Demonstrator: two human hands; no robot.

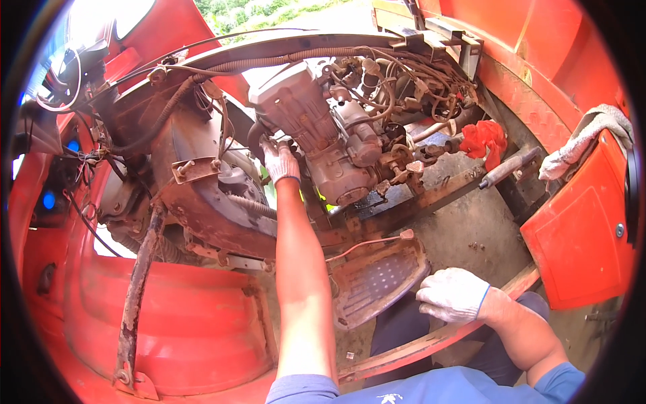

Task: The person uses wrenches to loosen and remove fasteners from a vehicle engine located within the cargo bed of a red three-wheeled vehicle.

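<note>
1. While the person leans in from the lower edge, the right hand [452, 294], gloved in white, rests on the rusty frame rail [431, 343] with its fingers curled loosely down. It grips nothing that I can see and seems placed there to prop the body.
2. Just left of that hand lies a perforated footplate [373, 279], tilted and rust-stained, with a thin pink cable [367, 242] running over it.
3. Farther in, the left arm stretches straight forward, and the left hand [280, 161], also gloved, presses against the lower left side of the engine [323, 135]. Its fingers are bent onto the casing, but I cannot tell whether they pinch a small part or only steady the block.
4. Centred in the open frame, the engine sits grey and oily, with hoses and wires crowding its top, likely exposed for access.
5. Right of it, a red rag [484, 141] sits beside a metal lever [511, 167], and a grey cloth [589, 138] hangs over the orange side panel [579, 236].
6. Beyond, orange bodywork [182, 323] wraps the bay, its floor is dusty and rusted, and daylit greenery [256, 10] shows at the top.
</note>
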